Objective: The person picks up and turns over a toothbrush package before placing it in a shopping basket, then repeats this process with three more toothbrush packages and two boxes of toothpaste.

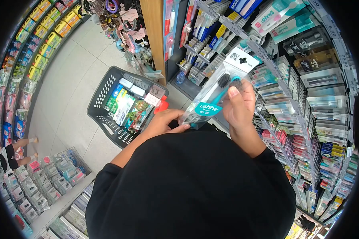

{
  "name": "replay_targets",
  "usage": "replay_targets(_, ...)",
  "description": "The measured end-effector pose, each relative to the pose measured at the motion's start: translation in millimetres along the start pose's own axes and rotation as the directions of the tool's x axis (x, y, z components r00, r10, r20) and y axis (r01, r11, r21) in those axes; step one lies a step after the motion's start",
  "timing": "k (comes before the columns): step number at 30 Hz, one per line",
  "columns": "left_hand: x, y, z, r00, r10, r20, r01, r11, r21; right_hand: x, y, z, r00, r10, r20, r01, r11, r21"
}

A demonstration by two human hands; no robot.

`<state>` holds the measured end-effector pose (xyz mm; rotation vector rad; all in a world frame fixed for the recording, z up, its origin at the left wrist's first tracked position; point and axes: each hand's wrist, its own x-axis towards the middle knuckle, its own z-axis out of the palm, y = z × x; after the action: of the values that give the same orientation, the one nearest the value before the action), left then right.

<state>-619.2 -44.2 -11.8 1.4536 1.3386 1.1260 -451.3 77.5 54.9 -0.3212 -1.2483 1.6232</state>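
Clear plastic with a teal label makes up the one toothbrush pack [212, 93], held tilted in front of the person's chest between both hands, its white hang-tab end pointing up toward the shelves. Two dark-bristled brush heads show inside it, and one teal handle is plain to see. The left hand [163, 121] cups the pack's lower end, fingers curled under it and thumb lying along the edge. The right hand [239, 105] pinches the pack higher up, thumb pressed on the front and fingers behind. On the floor just beyond the left hand stands one dark grey basket [101, 93] holding several boxes, two of them green. Racks of toothbrush packs [319, 107] fill the right side.
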Motion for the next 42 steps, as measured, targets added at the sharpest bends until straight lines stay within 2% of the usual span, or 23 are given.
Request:
replay_targets(8,0.4,0.9,0.0,0.999,0.038,-0.003,-0.038,0.999,0.033,0.7,2.1,-7.9,0.998,0.033,0.057,-0.033,0.999,-0.005)
replay_targets(11,0.5,4.6,-0.9,1.0,0.018,0.007,-0.018,0.998,0.057,1.4,4.2,-11.4,0.993,0.114,0.023,-0.114,0.993,-0.025)
replay_targets(14,1.3,6.8,-1.8,1.0,0.024,0.012,-0.025,0.997,0.078,3.8,-0.1,1.5,0.995,0.095,0.024,-0.094,0.995,-0.018)
replay_targets(20,0.4,-3.8,2.4,0.999,0.039,0.003,-0.039,0.998,0.045,4.5,-5.3,0.0,0.986,0.167,-0.007,-0.167,0.986,0.009)
replay_targets(42,-2.7,-2.9,3.8,1.0,0.02,0.019,-0.022,0.997,0.074,-3.4,-7.6,-1.1,0.994,0.106,0.031,-0.107,0.993,0.041)
